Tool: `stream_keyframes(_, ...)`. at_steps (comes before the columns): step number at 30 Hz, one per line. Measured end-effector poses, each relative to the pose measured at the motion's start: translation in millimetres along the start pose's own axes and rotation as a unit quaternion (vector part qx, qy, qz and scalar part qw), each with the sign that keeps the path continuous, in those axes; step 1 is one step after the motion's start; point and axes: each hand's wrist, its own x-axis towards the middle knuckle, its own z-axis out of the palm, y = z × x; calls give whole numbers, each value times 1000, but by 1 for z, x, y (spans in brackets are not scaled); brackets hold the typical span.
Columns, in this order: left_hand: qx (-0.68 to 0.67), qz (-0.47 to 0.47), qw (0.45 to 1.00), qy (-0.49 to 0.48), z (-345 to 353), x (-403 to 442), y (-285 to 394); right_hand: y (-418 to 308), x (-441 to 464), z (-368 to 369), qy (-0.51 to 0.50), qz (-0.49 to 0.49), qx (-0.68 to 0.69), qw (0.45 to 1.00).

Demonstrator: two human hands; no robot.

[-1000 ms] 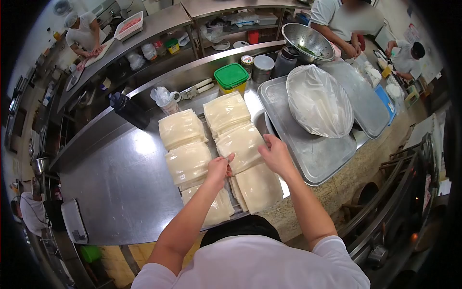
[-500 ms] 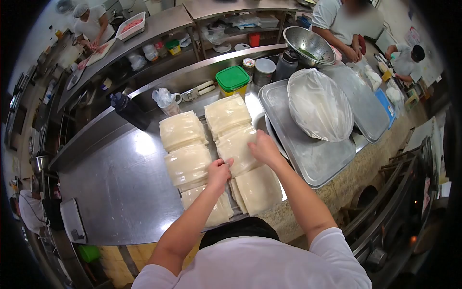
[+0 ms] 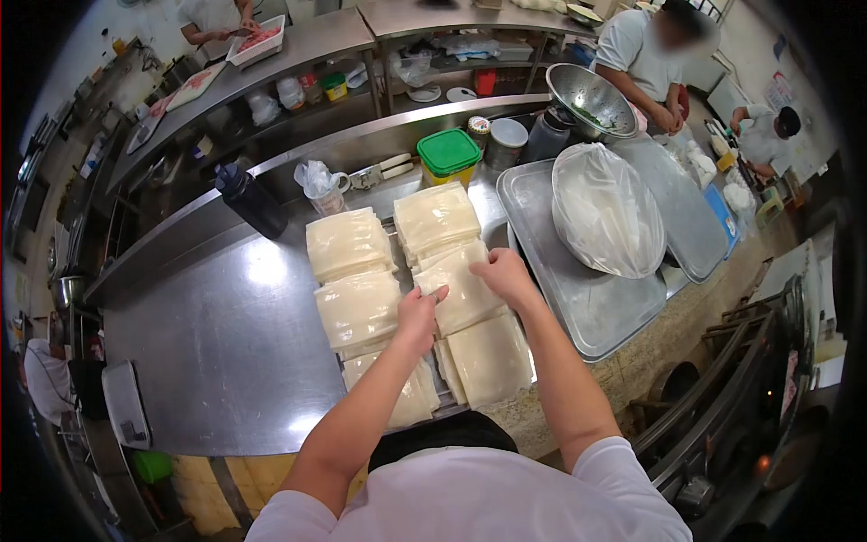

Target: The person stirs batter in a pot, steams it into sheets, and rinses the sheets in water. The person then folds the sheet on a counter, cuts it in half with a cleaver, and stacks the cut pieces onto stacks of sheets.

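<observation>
Square, glossy pale dough sheets lie in several stacks, in two columns before me. My left hand (image 3: 421, 314) pinches the left edge of the top dough sheet (image 3: 462, 294) on the middle stack of the right column. At that sheet's upper right corner, my right hand (image 3: 504, 275) has thumb and fingers closed on the edge. The sheet's far edge looks slightly raised and slanted. Beyond it sits the far right stack (image 3: 437, 219); nearer me is the near right stack (image 3: 489, 359). To the left are the far left stack (image 3: 348, 244) and the middle left stack (image 3: 358, 309).
A bag-covered bowl (image 3: 610, 212) rests on a metal tray (image 3: 578, 312) at right. Behind the stacks stand a green-lidded tub (image 3: 449, 154), a mug (image 3: 325, 194) and a dark bottle (image 3: 248, 200). A steel colander (image 3: 591, 101) is farther back. Co-workers stand across the counter.
Both hands have shifted slightly, and the top sheet's far edge now slants, lifted between them. My head view has moved a little. A co-worker at the upper left now handles the pink food in the tub.
</observation>
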Motion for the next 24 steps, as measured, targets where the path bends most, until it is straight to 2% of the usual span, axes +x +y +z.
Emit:
stream_keyframes(5, 9, 40, 999, -19, 9, -10, 9, 14, 0, 2, 50, -49, -8, 998)
stream_keyframes(10, 30, 92, 995, -22, 16, -22, 22, 13, -4, -4, 49, -54, 3, 997)
stream_keyframes(14, 51, 92, 994, -1, 10, -10, 16, 16, 1, 3, 55, -17, -44, 997)
stream_keyframes(20, 80, 89, 993, 11, -2, 6, 3, 14, -15, -2, 118, -76, -102, 985)
stream_keyframes(24, 104, 131, 986, 3, 1, 3, 6, -11, -44, -27, 119, -82, -27, 989)
